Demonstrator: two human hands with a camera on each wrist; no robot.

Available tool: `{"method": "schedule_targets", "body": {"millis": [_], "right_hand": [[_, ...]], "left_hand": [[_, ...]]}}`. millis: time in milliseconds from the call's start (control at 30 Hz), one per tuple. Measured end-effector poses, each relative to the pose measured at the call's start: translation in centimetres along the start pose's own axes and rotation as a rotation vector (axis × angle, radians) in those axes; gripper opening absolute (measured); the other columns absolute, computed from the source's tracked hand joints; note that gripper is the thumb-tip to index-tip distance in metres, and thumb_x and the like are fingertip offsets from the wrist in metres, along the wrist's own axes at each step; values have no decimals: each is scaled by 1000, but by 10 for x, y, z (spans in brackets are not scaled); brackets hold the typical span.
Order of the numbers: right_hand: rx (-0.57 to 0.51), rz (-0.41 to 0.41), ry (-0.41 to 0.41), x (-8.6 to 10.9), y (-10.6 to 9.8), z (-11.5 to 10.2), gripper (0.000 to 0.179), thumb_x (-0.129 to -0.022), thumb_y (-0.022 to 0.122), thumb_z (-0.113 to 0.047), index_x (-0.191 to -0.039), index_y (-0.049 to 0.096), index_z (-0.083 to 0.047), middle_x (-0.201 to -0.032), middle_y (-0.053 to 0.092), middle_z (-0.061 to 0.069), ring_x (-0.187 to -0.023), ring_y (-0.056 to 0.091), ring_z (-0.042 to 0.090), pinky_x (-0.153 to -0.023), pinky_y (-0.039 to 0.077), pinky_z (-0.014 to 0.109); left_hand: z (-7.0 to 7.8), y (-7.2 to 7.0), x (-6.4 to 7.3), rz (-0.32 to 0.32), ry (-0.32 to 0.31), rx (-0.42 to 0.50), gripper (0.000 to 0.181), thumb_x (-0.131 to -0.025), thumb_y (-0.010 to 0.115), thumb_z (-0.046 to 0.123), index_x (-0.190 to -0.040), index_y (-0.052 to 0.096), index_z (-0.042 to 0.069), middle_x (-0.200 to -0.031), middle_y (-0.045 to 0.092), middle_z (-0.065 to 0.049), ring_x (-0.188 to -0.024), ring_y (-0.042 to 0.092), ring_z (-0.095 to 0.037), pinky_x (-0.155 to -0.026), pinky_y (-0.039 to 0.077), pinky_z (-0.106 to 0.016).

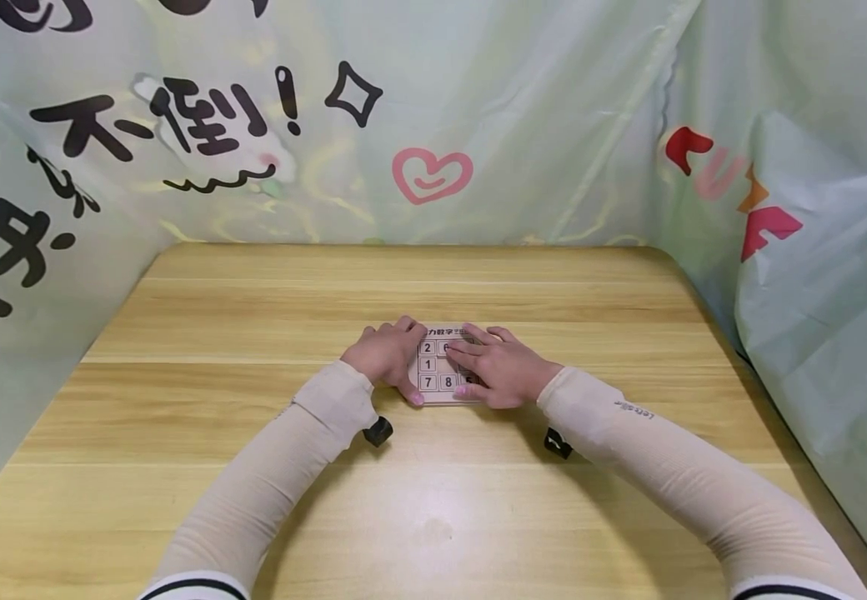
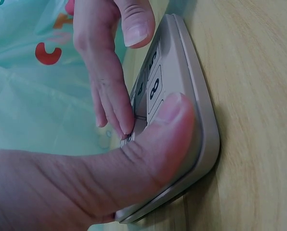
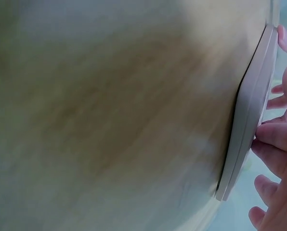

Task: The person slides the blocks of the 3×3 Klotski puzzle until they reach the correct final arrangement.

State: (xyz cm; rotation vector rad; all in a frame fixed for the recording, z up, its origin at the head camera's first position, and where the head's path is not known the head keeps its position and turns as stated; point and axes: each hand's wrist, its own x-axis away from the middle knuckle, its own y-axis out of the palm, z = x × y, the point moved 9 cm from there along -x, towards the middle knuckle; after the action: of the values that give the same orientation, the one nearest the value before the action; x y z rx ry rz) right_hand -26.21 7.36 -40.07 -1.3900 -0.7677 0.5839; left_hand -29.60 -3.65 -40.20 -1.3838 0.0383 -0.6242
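A pale sliding number puzzle [image 1: 437, 384] lies on the table, its tiles marked with black digits such as 2, 1, 7 and 8. My left hand [image 1: 383, 354] grips its left side, fingers at the far corner and thumb at the near one. In the left wrist view that thumb [image 2: 148, 149] presses on the frame's corner. Over the puzzle's right part lies my right hand [image 1: 507, 371], extended fingertips touching the tiles near the 6 and covering several of them. The right wrist view shows the puzzle's edge [image 3: 247, 115] beside the right fingers [image 3: 278, 137].
The puzzle rests on a wood-grain table [image 1: 433, 500]. Behind the table hangs a pale green printed cloth [image 1: 538, 125] with black characters and a pink heart, and more cloth [image 1: 839, 333] hangs at the right. Black wrist straps [image 1: 378, 431] show under the beige sleeves.
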Motion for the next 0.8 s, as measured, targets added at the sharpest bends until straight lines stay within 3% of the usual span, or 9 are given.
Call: {"method": "schedule_targets", "body": {"millis": [467, 800], "right_hand": [[-5, 26, -42, 11, -3, -12, 64, -99, 42, -53, -145, 46, -8, -149, 42, 8, -143, 21, 35, -111, 24, 58], [-19, 47, -71, 17, -5, -21, 62, -98, 46, -50, -142, 49, -6, -146, 46, 9, -143, 24, 33, -111, 25, 56]], "left_hand": [[0, -2, 1, 3, -8, -3, 109, -51, 90, 50, -140, 41, 10, -143, 39, -9, -115, 49, -32, -99, 37, -45], [0, 0, 1, 3, -4, -2, 110, -51, 91, 50, -140, 41, 10, -143, 39, -9, -116, 49, -33, -99, 37, -47]]}}
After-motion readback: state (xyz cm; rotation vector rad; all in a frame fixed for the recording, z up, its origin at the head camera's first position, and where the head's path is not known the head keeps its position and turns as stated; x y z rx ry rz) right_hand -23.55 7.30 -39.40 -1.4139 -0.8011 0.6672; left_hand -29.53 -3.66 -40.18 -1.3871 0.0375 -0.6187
